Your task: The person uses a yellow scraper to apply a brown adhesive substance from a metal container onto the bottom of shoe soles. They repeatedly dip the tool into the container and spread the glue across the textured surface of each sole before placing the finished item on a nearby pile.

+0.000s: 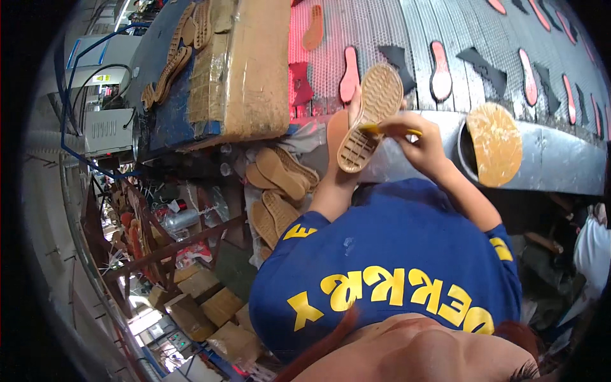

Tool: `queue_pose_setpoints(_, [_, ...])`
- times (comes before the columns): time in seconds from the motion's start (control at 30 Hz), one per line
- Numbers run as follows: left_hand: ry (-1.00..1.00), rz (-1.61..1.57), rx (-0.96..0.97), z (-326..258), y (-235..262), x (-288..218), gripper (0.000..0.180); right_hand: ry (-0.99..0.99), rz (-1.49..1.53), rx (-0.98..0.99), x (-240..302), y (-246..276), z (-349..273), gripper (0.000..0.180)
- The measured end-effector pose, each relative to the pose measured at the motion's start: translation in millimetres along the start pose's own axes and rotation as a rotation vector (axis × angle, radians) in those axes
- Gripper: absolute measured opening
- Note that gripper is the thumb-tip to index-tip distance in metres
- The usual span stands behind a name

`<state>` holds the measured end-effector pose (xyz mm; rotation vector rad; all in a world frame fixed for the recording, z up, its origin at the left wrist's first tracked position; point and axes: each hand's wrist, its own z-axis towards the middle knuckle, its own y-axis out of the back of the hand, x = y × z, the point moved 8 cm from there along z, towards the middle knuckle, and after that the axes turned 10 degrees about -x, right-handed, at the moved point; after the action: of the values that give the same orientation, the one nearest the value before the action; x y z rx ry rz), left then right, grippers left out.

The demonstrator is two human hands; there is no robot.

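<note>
My left hand point(354, 107) is closed round a tan rubber shoe sole point(380, 95), tilted up in front of me. Its waffled inner side faces me, with a ladder-like grid at the lower end. A smooth salmon-tan sole-shaped piece point(337, 135) shows beside it, partly hidden. My right hand point(425, 145) pinches a slim yellow tool point(412, 132) whose other end reaches the middle of the sole. What kind of tip it has cannot be made out. Most of my left fingers are hidden behind the sole.
Ahead lies a slatted conveyor point(420, 38) carrying pink-faced soles point(440, 73) and black cut pieces point(484, 70). A round container with a tan half-cover point(495, 145) sits at its metal edge. To the left are a taped cardboard-covered block point(254, 70) and several stacked soles point(280, 175).
</note>
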<state>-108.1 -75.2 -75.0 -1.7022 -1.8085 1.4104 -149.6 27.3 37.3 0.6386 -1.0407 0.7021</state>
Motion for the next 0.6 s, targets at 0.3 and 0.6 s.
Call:
queue_pose_setpoints(0.3, [0.272, -0.223, 0.521, 99.1, -8.1, -24.2, 0.08, -0.479, 0.472, -0.787, -156.4, 114.8, -27.3, 0.024])
queue_pose_setpoints(0.6, [-0.528, 0.079, -0.186, 333.1, 127.0, -138.3, 0.049, -0.802, 0.406, -0.773, -233.2, 118.9, -49.5, 0.026])
